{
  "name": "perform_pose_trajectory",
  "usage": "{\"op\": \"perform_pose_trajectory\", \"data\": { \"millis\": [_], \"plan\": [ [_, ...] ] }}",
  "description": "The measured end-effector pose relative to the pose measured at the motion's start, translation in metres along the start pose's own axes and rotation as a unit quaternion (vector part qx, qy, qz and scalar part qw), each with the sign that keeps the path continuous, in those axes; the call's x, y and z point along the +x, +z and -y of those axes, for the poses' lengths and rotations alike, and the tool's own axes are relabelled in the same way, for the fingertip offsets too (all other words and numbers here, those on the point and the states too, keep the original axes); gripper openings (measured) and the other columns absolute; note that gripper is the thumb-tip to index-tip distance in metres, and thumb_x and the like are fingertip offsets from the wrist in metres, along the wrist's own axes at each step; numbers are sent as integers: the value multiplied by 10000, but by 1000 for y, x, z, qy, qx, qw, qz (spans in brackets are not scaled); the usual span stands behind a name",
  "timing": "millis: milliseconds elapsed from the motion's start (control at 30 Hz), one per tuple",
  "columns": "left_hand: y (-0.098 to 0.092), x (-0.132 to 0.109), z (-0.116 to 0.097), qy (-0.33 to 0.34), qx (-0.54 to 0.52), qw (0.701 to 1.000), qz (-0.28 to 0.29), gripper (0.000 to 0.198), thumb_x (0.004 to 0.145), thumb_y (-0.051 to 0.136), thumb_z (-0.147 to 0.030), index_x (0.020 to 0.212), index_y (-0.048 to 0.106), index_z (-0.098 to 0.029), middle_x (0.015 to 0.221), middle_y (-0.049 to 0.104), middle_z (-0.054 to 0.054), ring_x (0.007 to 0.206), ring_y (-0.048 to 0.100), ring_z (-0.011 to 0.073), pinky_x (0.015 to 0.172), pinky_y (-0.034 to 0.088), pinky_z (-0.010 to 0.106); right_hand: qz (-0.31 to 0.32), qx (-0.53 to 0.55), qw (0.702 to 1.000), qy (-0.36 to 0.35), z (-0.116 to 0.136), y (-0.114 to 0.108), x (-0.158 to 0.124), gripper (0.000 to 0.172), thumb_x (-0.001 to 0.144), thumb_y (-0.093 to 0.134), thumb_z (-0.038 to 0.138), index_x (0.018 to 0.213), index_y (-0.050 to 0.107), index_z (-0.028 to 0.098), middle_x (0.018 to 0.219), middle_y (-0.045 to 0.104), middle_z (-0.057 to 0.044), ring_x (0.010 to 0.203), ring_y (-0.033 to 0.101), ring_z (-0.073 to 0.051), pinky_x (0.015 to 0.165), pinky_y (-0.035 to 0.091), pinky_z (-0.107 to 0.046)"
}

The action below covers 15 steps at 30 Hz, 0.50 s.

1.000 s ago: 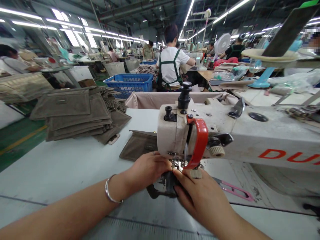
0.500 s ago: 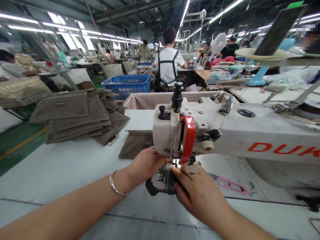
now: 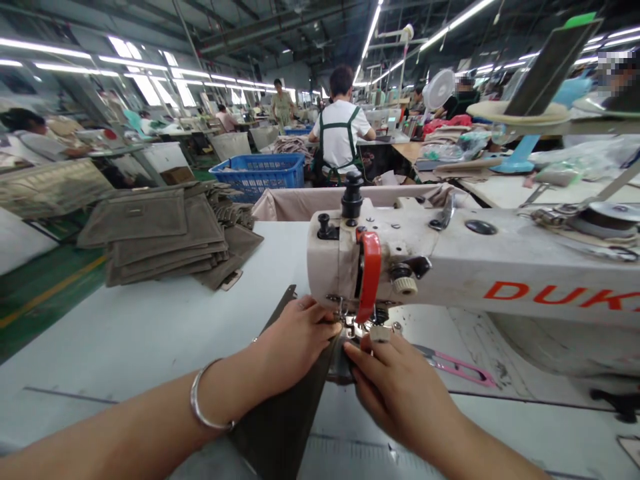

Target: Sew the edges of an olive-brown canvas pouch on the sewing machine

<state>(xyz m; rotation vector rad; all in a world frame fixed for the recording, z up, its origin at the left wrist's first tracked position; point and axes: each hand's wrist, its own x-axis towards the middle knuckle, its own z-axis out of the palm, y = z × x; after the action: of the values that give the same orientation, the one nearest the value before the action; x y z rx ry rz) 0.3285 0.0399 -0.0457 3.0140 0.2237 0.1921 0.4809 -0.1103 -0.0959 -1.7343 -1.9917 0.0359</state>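
Observation:
My left hand (image 3: 297, 343), with a silver bangle at its wrist, is closed on a grey-brown fabric panel (image 3: 287, 427). The panel slants from the sewing machine's presser foot (image 3: 349, 325) toward me, partly covered by that hand and forearm. Left fingertips reach close to the foot. On the other side, my right hand (image 3: 397, 370) lies low at the metal plate (image 3: 343, 369), its forefinger and thumb stretched out and apart beside the panel's edge. Its other fingers are partly hidden. The white sewing machine (image 3: 425, 247) has an orange guard (image 3: 370, 277) above them.
Pink-handled thread snips (image 3: 465, 368) lie right of my right hand. Stacked grey-brown panels (image 3: 160, 247) are on the table's left. Behind the machine are a fabric-lined bin (image 3: 290, 203) and a blue crate (image 3: 260, 172). A co-worker (image 3: 343, 127) sits ahead, facing away.
The panel has swung from behind the left hand round toward me, covering part of the metal plate. My left hand moved with it. The right hand stayed almost in place.

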Motion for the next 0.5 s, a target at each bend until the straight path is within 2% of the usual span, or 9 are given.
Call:
{"op": "perform_pose_trajectory", "data": {
  "millis": [100, 200, 267, 400, 500],
  "plan": [
    [1, -17, -8, -22, -7, 1000, -4, 313, 916, 556, -145, 1227, 591, -160, 1309, 590, 89, 1230, 517, 238, 1041, 437, 400, 1, 11, 1000, -3, -1, 0, 0, 319, 916, 461, 143, 1200, 607, 150, 1028, 587, -121, 1010, 512, -283, 875, 491, -503],
    [2, -36, -14, -26, -4, 999, 18, 334, 924, 526, -143, 1255, 575, -138, 1317, 591, 96, 1234, 525, 235, 1030, 461, 390, 2, 21, 1000, -2, -1, 1, 0, 334, 909, 465, 132, 1214, 598, 155, 1033, 583, -121, 1022, 503, -283, 881, 491, -498],
    [1, -46, -13, -51, -8, 999, 6, 339, 908, 548, -151, 1245, 587, -154, 1310, 591, 94, 1222, 526, 244, 1027, 462, 404, 1, 21, 1000, 1, -1, 1, 0, 339, 913, 459, 135, 1223, 595, 157, 1029, 582, -121, 1010, 506, -280, 870, 497, -491],
    [-3, -60, -1, -204, -9, 975, -87, 356, 861, 609, -196, 1216, 602, -221, 1284, 561, 78, 1229, 474, 288, 1064, 385, 502, -6, 15, 1000, -4, -1, 0, -1, 341, 904, 462, 128, 1211, 606, 162, 1012, 583, -125, 988, 515, -284, 840, 510, -491],
    [-3, -64, 11, -315, -98, 936, -120, 476, 845, 617, -248, 1310, 518, -213, 1316, 521, 107, 1210, 492, 317, 1054, 374, 537, -9, 12, 1000, -18, -1, 1, -1, 350, 882, 474, 112, 1200, 609, 167, 1030, 588, -124, 987, 517, -292, 841, 508, -508]
  ]
}}
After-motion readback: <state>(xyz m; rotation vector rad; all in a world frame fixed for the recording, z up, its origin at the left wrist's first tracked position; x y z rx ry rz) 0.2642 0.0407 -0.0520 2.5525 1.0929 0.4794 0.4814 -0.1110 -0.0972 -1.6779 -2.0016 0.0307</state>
